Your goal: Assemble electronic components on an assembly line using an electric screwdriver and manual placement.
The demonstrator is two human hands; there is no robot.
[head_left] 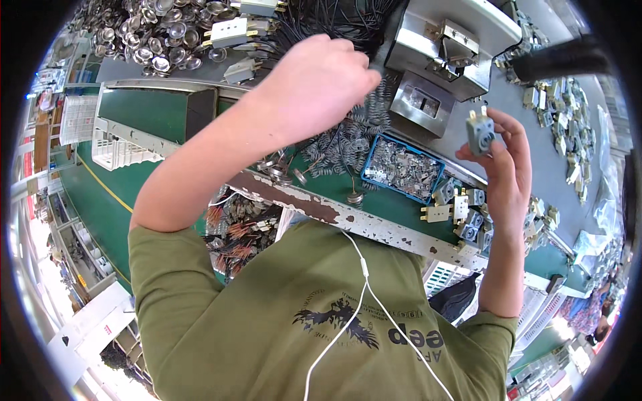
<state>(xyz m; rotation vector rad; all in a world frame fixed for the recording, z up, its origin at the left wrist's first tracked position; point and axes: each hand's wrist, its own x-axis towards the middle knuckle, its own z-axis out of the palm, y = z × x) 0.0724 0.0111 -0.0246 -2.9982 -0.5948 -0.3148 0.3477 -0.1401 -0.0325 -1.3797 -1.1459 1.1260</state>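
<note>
Right hand (pixel 507 172) grips a grey block (pixel 479 136), fingers (pixel 513 127) best clear of its prongs (pixel 483 111); left hand (pixel 319 75), I can't tell.

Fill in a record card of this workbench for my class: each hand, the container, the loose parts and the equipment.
Left hand: fingers curled, seen near the black cables and coil springs; anything in its grasp is hidden
Right hand: holds a grey block with metal prongs between thumb and fingers
Container: blue tray, filled with small metal parts
Left of container: the coil springs
Right of container: similar blocks, piled loosely
Upper left: heap of shiny metal cups
Equipment: steel fixture with a recessed top, beyond the tray
</note>
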